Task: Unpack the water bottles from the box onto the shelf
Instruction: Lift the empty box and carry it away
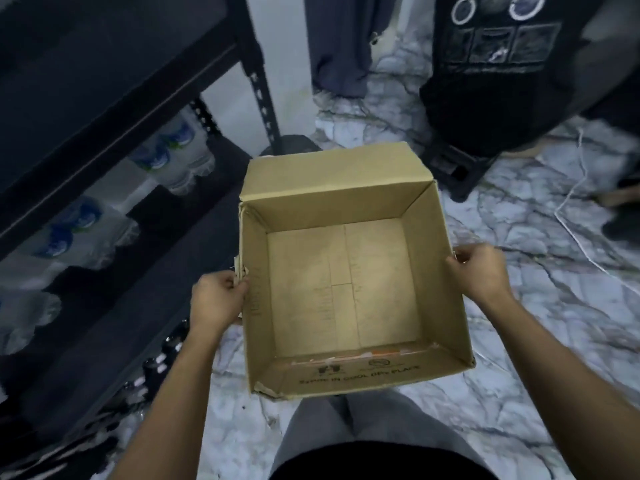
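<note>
The brown cardboard box (343, 285) is open at the top and I see only its bare bottom inside. My left hand (216, 301) grips its left wall and my right hand (479, 273) grips its right wall, holding it above the marble floor. Clear water bottles (173, 150) with blue labels lie in rows on the dark metal shelf (114, 112) at the left, with more bottles (65, 233) lower in the frame.
Another person in a black printed shirt (502, 64) sits at the back right on a dark stool (453, 168). A white cord (575, 209) runs across the marble floor (519, 323). Dark-capped bottles (159, 362) stand under the shelf at the lower left.
</note>
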Tool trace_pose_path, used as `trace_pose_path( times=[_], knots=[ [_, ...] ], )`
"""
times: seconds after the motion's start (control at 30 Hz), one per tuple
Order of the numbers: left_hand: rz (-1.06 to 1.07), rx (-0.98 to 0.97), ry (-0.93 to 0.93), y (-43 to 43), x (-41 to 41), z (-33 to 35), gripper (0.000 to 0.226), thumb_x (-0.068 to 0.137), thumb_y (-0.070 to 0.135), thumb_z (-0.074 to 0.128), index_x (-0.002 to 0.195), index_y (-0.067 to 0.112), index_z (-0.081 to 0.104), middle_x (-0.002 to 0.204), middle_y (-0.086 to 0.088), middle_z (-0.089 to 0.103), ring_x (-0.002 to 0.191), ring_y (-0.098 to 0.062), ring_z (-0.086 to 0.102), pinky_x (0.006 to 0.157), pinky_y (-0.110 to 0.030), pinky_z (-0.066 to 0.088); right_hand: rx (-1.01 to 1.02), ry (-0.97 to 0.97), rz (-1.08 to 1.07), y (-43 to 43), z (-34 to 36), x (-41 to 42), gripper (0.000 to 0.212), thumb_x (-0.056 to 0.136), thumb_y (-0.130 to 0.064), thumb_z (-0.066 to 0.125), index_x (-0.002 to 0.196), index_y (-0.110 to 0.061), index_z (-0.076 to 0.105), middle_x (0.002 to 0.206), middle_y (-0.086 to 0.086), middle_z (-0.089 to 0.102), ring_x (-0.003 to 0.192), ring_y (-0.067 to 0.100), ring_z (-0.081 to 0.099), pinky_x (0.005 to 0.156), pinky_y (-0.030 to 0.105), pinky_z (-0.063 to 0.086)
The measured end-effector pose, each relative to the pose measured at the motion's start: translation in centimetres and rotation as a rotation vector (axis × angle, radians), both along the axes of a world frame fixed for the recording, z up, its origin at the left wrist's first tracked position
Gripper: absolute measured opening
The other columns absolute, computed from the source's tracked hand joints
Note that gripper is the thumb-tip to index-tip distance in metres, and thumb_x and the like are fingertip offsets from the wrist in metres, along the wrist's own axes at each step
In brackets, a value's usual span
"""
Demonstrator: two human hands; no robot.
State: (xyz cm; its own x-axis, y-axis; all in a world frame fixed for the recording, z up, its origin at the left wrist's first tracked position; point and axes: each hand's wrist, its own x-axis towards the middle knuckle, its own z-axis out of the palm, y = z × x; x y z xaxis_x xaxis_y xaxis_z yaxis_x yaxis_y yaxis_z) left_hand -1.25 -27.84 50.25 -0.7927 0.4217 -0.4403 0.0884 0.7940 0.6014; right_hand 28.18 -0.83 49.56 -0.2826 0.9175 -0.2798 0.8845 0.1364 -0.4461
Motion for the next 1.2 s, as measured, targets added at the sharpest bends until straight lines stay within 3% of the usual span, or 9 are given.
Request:
trace_pose_path(
  times=[0.1, 0.23, 0.4, 0.5, 0.8, 0.93, 1.0, 1.13, 1.2],
  knots=[
    [-0.099, -0.010, -0.011, 5.5, -1.2, -0.1, 0.044, 0.084, 0.040, 0.072, 0.068, 0.000, 0.063, 0.066, -0.018, 0.068, 0.064, -0.039, 0.070, 0.055, -0.054, 0.061, -0.017, 0.018, -0.154, 0.9, -0.1, 2.6, 0.030, 0.082, -0.009, 0.058, 0.054, -0.002, 0.051, 0.047, 0.011, 0.040, 0.046, 0.024, 0.036, 0.046, 0.028, 0.025],
    [-0.195, -0.013, -0.070, 13.2, -1.6, 1.1, 0.019, 0.087, 0.027, 0.076, 0.073, 0.015, 0.071, 0.080, -0.006, 0.075, 0.070, -0.026, 0.074, 0.056, -0.049, 0.063, 0.012, 0.062, -0.305, 0.6, -0.5, 4.9, 0.039, 0.079, -0.005, 0.055, 0.048, -0.009, 0.033, 0.046, 0.007, 0.027, 0.045, 0.020, 0.022, 0.048, 0.028, 0.016],
    [-0.420, -0.043, -0.068, 21.4, -3.7, -0.8, 0.016, 0.089, 0.026, 0.075, 0.084, 0.011, 0.073, 0.081, -0.003, 0.073, 0.070, -0.022, 0.071, 0.058, -0.047, 0.063, -0.011, 0.076, -0.504, -0.2, -1.3, 4.8, 0.043, 0.077, -0.002, 0.054, 0.048, -0.012, 0.024, 0.045, 0.004, 0.020, 0.048, 0.018, 0.018, 0.051, 0.029, 0.014],
    [-0.523, -0.057, -0.087, 25.4, -4.6, -2.3, 0.017, 0.090, 0.024, 0.075, 0.077, 0.015, 0.067, 0.075, 0.001, 0.069, 0.065, -0.017, 0.066, 0.057, -0.040, 0.062, -0.019, 0.050, -0.641, -0.4, -2.7, 4.3, 0.044, 0.079, -0.004, 0.054, 0.048, -0.012, 0.025, 0.044, 0.003, 0.021, 0.046, 0.018, 0.018, 0.052, 0.029, 0.017],
    [-0.609, -0.130, -0.083, 31.1, -5.5, -9.3, 0.019, 0.091, 0.024, 0.073, 0.073, 0.018, 0.067, 0.078, -0.007, 0.073, 0.075, -0.031, 0.072, 0.062, -0.053, 0.063, -0.047, 0.003, -0.775, 1.6, -9.1, 3.0, 0.045, 0.080, -0.002, 0.054, 0.043, -0.014, 0.031, 0.041, 0.003, 0.025, 0.042, 0.017, 0.022, 0.047, 0.027, 0.019],
    [-0.635, -0.152, -0.082, 32.4, -5.4, -13.4, 0.013, 0.092, 0.020, 0.072, 0.083, 0.012, 0.069, 0.079, -0.004, 0.071, 0.068, -0.020, 0.069, 0.051, -0.033, 0.060, -0.070, 0.011, -0.757, 3.1, -13.3, 3.4, 0.032, 0.083, -0.007, 0.055, 0.053, 0.005, 0.054, 0.046, 0.013, 0.038, 0.045, 0.025, 0.034, 0.049, 0.028, 0.026],
    [-0.651, -0.165, -0.059, 33.2, -5.3, -15.5, 0.015, 0.092, 0.020, 0.071, 0.081, 0.011, 0.069, 0.077, -0.004, 0.070, 0.062, -0.014, 0.063, 0.043, -0.024, 0.052, -0.093, 0.019, -0.749, 4.1, -15.7, 3.4, 0.032, 0.084, -0.007, 0.055, 0.053, 0.003, 0.055, 0.046, 0.015, 0.042, 0.045, 0.027, 0.037, 0.050, 0.028, 0.028],
    [-0.630, -0.178, -0.103, 35.0, -5.5, -22.2, 0.029, 0.092, 0.023, 0.071, 0.082, -0.004, 0.068, 0.079, -0.019, 0.072, 0.072, -0.036, 0.072, 0.055, -0.051, 0.062, -0.131, 0.006, -0.751, 5.7, -22.1, 3.6, 0.034, 0.084, -0.003, 0.055, 0.051, -0.012, 0.052, 0.042, 0.003, 0.044, 0.040, 0.016, 0.040, 0.041, 0.023, 0.031],
    [-0.619, -0.187, -0.120, 35.7, -5.7, -26.4, 0.033, 0.092, 0.022, 0.072, 0.085, -0.010, 0.067, 0.082, -0.024, 0.072, 0.077, -0.040, 0.072, 0.057, -0.057, 0.061, -0.154, -0.011, -0.750, 6.4, -26.3, 3.7, 0.029, 0.083, -0.003, 0.055, 0.055, -0.007, 0.059, 0.046, 0.009, 0.050, 0.041, 0.017, 0.044, 0.043, 0.024, 0.036]
  ],
)
